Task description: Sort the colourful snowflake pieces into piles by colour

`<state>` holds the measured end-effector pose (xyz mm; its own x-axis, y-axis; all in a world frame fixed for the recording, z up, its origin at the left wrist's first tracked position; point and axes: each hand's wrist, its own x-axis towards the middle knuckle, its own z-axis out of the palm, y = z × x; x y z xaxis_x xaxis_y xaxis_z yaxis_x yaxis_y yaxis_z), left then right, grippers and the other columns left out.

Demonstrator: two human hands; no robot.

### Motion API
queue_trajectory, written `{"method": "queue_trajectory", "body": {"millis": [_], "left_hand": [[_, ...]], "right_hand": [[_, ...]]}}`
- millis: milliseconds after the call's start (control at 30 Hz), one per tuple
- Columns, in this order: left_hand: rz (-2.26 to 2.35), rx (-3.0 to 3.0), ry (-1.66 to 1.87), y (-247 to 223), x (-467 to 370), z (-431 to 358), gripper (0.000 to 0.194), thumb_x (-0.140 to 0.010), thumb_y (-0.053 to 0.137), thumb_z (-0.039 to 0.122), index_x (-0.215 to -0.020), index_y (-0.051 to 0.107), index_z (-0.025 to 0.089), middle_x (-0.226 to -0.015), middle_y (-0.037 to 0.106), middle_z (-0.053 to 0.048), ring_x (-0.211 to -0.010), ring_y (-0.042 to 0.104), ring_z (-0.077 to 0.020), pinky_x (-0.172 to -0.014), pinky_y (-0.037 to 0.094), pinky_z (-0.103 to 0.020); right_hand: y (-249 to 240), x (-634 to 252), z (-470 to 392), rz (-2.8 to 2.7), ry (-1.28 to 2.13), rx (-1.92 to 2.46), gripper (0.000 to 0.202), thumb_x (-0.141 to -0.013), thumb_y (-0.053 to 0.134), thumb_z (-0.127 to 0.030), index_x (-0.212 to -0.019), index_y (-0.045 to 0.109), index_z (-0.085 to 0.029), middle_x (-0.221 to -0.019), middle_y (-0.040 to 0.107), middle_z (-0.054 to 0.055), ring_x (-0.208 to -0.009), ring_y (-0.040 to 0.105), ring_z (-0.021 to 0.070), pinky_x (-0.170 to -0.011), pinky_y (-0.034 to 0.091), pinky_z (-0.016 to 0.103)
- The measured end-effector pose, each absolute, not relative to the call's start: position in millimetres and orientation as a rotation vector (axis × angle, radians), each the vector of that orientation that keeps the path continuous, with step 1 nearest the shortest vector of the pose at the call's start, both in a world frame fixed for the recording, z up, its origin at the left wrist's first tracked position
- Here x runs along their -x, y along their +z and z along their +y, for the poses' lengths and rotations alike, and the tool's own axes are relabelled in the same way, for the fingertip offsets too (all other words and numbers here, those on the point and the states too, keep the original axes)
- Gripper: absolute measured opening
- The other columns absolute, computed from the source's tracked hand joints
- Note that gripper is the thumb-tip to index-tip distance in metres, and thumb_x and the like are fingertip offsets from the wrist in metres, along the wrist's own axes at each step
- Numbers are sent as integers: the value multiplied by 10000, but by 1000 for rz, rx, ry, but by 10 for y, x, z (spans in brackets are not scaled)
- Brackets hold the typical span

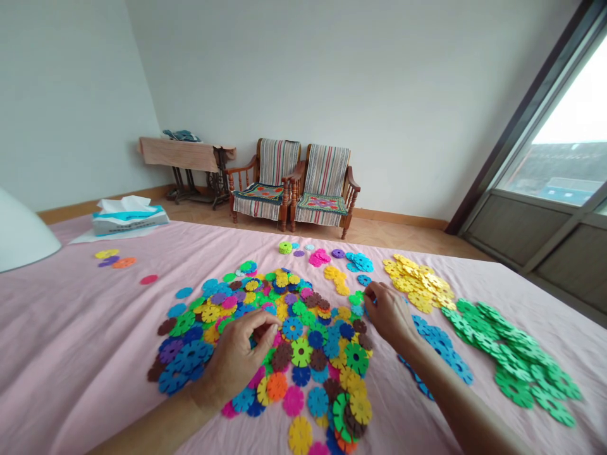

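A mixed heap of notched plastic discs point(293, 328) in many colours spreads over the pink cloth in front of me. My left hand point(239, 354) is over the heap's left part, thumb and fingertips pinched together; anything in them is hidden. My right hand point(387, 313) is at the heap's right edge, its fingers bent and closed beside a few small green discs point(355, 297). I cannot make out what it holds, if anything. A pile of blue discs point(443, 347) lies partly behind my right forearm. Beyond that hand are yellow discs point(417, 281) and a single blue disc point(364, 280).
Large green discs point(516, 354) are piled on the right. Small colour groups, including pink discs point(319, 257) and light blue discs point(359, 261), line the far side. A tissue box point(130, 218) and a white rounded object point(23, 230) stand left. Two wooden chairs point(325, 189) are beyond the table.
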<state>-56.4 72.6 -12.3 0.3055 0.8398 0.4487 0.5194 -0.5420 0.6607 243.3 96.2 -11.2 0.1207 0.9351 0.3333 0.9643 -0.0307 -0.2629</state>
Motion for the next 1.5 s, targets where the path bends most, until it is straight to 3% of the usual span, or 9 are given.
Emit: {"method": "queue_trajectory", "body": {"millis": [133, 333, 567, 800, 967, 1100, 1233, 1333, 1500], "left_hand": [[1213, -2190, 1115, -120, 564, 728, 148, -873, 528, 226, -779, 632, 181, -660, 632, 17, -586, 580, -114, -567, 439, -202], [1198, -2197, 1113, -119, 557, 738, 160, -881, 521, 227, -764, 621, 183, -647, 618, 23, -580, 574, -110, -565, 432, -200], [1199, -2206, 1134, -122, 571, 738, 140, -876, 528, 214, -780, 625, 186, -658, 622, 25, -587, 575, -107, -568, 435, -197], [1181, -2319, 1082, -59, 548, 704, 144, -896, 509, 218, -813, 623, 192, -707, 637, 19, -635, 600, -113, -604, 453, -210], [1165, -2523, 881, 119, 469, 872, 135, -877, 522, 199, -915, 651, 208, -918, 686, -16, -896, 634, -169, -818, 477, -281], [1221, -2670, 773, 111, 375, 1354, 268, -913, 493, 291, -1126, 627, 200, -1172, 642, -67, -1119, 559, -208, -989, 412, -338], [1313, -2727, 640, -26, 276, 1829, 466, -884, 511, 479, -1230, 595, 178, -1322, 541, -140, -1231, 466, -301, -1039, 346, -446], [1333, -2723, 566, -116, 240, 1976, 529, -848, 517, 560, -1229, 603, 203, -1296, 550, -151, -1209, 472, -345, -990, 370, -493], [1204, -2771, 450, -126, 351, 1853, 515, -794, 582, 570, -1200, 621, 256, -1204, 589, -108, -1123, 528, -320, -939, 408, -447]], "right_hand": [[-129, -2368, 958, -1974, -282, 1985, 213, -861, 443, -153, -813, 650, -176, -833, 629, 67, -774, 564, 179, -661, 338, 272], [-141, -2395, 950, -2017, -220, 1922, 184, -845, 526, -246, -902, 695, -200, -922, 649, 74, -916, 550, 218, -784, 356, 312], [-147, -2361, 997, -2019, -174, 2006, 260, -868, 534, -378, -979, 705, -217, -949, 667, 80, -945, 556, 234, -776, 345, 326], [-126, -2325, 1058, -2210, -290, 2029, 281, -916, 470, -305, -813, 700, -181, -876, 661, 90, -868, 583, 225, -735, 335, 321], [-208, -2360, 1079, -2196, -385, 2006, 258, -926, 414, -195, -822, 648, -163, -845, 656, 88, -823, 580, 218, -723, 325, 320], [-264, -2390, 1066, -2046, -367, 1960, 230, -927, 420, -208, -813, 618, -179, -822, 645, 64, -810, 570, 202, -702, 330, 296], [-276, -2393, 1034, -1973, -377, 1875, 209, -922, 429, -215, -828, 613, -182, -807, 632, 61, -803, 555, 200, -702, 339, 290], [-259, -2390, 1007, -1969, -363, 1825, 203, -913, 431, -211, -845, 620, -177, -800, 623, 63, -798, 546, 201, -710, 351, 293], [-196, -2395, 972, -1901, -305, 1758, 245, -902, 411, -217, -899, 653, -175, -865, 617, 77, -840, 533, 205, -736, 377, 295]]}}
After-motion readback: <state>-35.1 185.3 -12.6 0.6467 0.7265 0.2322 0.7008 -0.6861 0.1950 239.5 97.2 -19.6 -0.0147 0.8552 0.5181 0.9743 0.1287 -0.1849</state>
